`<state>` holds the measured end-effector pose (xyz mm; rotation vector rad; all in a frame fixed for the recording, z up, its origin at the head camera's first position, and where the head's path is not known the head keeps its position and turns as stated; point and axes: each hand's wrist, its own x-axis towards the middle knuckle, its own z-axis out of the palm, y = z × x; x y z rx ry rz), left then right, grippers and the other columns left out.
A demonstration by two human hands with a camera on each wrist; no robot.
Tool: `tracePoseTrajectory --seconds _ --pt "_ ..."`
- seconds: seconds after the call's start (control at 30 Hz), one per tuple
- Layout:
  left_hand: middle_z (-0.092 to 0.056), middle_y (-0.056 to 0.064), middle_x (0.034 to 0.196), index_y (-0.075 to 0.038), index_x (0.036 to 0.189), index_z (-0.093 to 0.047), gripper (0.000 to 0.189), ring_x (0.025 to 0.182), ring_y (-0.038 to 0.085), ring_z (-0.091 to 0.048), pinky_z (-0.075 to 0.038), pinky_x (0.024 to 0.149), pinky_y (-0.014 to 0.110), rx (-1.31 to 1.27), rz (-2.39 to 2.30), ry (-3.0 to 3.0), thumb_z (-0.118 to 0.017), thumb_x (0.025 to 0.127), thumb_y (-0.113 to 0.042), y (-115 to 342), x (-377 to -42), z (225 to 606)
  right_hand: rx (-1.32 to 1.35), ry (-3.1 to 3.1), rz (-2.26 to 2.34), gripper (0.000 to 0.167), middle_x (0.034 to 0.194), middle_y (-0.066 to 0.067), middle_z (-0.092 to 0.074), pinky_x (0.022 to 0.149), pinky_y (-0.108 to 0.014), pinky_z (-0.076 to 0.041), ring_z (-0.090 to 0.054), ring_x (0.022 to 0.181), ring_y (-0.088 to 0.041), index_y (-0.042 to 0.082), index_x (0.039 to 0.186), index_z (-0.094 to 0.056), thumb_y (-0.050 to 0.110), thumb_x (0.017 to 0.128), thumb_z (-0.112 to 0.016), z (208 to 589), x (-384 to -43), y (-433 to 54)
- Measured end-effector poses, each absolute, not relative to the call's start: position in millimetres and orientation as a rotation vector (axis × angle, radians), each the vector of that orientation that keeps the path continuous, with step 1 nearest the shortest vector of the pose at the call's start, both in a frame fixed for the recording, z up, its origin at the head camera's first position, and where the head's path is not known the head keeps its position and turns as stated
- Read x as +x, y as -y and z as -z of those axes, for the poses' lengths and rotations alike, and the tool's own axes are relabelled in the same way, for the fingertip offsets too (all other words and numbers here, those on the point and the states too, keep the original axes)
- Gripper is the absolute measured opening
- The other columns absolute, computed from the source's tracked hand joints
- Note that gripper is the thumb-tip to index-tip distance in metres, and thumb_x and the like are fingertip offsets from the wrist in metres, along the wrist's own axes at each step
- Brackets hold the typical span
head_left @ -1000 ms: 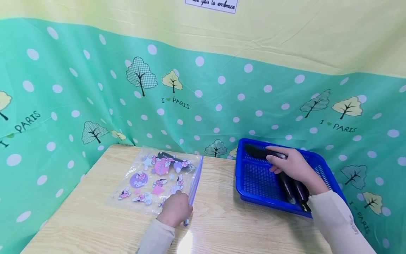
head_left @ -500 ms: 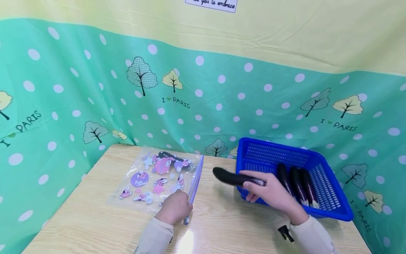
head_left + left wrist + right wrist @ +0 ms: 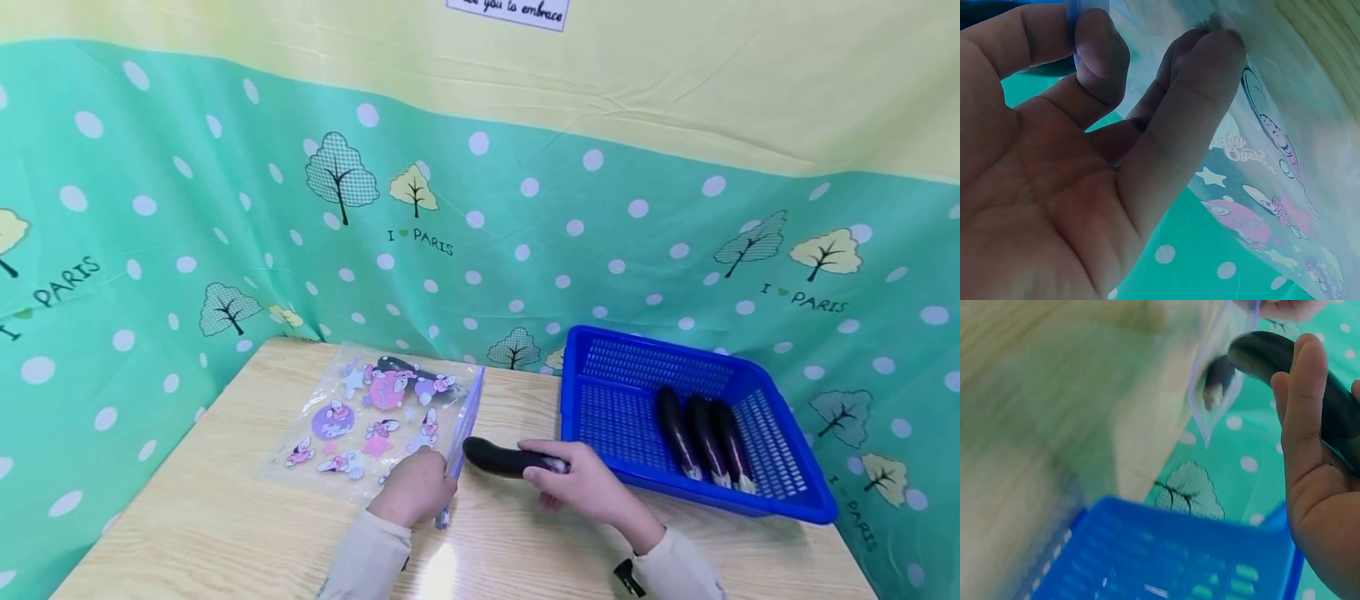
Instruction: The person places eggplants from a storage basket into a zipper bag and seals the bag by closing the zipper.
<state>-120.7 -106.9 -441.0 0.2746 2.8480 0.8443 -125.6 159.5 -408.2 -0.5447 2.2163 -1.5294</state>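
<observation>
Eggplant [image 3: 501, 459] in the right hand [image 3: 588, 487], gripped near its pale stem end, which leaves the blunt tip free to point toward nine o'clock, just beside the mouth of the printed zip bag [image 3: 356, 437] lying that way. The left hand [image 3: 415, 487] pinches the bag's edge at the mouth, presumably to hold it gaping. A bagged eggplant [image 3: 1217, 378] lies inside. Toward three o'clock, three loose eggplants [image 3: 708, 437] lie side by side in a blue plastic basket [image 3: 567, 396], whose walls likely stop them rolling.
</observation>
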Motion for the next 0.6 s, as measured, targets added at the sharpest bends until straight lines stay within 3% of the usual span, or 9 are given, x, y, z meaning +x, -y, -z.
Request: tracePoseTrajectory --seconds 0.27,0.47,0.6 --pt "-0.053 0.008 0.081 -0.008 0.068 -0.058 0.020 0.067 0.020 -0.049 -0.049 0.066 0.043 0.292 -0.826 -2.847 -0.065 0.087 -0.013 107 -121 443 -0.524 -2.208 1.553 0.050 0.087 -0.021 -0.070 0.062 -0.041 -0.058 -0.070 0.071 -0.033 -0.003 0.141 -0.054 0.020 0.099 -0.067 428 -129 -139" --pt "-0.053 0.008 0.081 0.002 0.081 -0.066 0.016 0.065 0.023 -0.051 -0.050 0.063 0.044 0.274 -0.822 -2.866 -0.067 0.086 -0.013 107 -121 442 -0.454 -2.128 1.607 0.056 0.102 -0.022 -0.067 0.067 -0.045 -0.059 -0.071 0.076 -0.036 -0.003 0.146 -0.048 0.020 0.099 -0.067 439 -133 -126" --pt "-0.058 0.011 0.086 0.006 0.091 -0.066 0.020 0.070 0.027 -0.057 -0.052 0.070 0.048 0.249 -0.834 -2.881 -0.068 0.088 -0.014 106 -119 439 -0.434 -2.121 1.632 0.057 0.100 -0.023 -0.067 0.066 -0.045 -0.060 -0.071 0.073 -0.036 -0.003 0.147 -0.046 0.019 0.098 -0.067 447 -138 -116"
